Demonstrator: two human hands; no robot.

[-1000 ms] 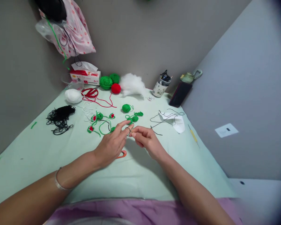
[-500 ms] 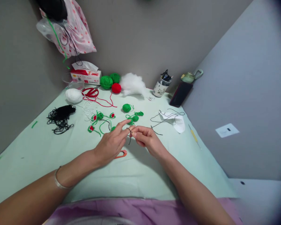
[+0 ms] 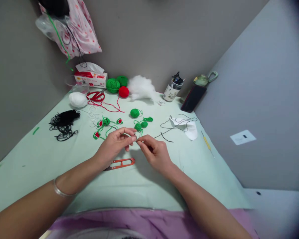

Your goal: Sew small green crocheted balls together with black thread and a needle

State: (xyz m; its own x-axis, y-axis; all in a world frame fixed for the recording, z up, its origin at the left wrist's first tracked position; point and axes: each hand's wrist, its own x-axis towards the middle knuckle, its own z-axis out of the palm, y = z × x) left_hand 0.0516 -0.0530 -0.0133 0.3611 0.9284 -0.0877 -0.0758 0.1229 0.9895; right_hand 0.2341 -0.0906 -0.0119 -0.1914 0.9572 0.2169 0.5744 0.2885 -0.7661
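A short black yarn (image 3: 135,135) runs between my fingertips above the table's middle. My left hand (image 3: 117,142) pinches one part of it between thumb and forefinger, its other fingers curled. Close on the other side, my right hand (image 3: 155,151) grips the yarn with thumb and index finger. Under my left wrist lie orange thread snips (image 3: 122,162), partly covered by that hand. Just beyond my hands are small green crocheted pieces (image 3: 141,125) and a green piece with red-and-white parts (image 3: 106,121).
A black yarn tangle (image 3: 64,121), a white yarn ball (image 3: 78,99) and red scissors (image 3: 96,97) lie left. At the back are green yarn balls (image 3: 113,85), white stuffing (image 3: 141,88) and a pen cup (image 3: 173,89). A phone (image 3: 193,98) and yellow crochet hook (image 3: 207,144) are right.
My left hand has drawn back and its fingers, stretched out before with yarn looped near them, now pinch the yarn. More of the orange snips shows. My right hand still pinches.
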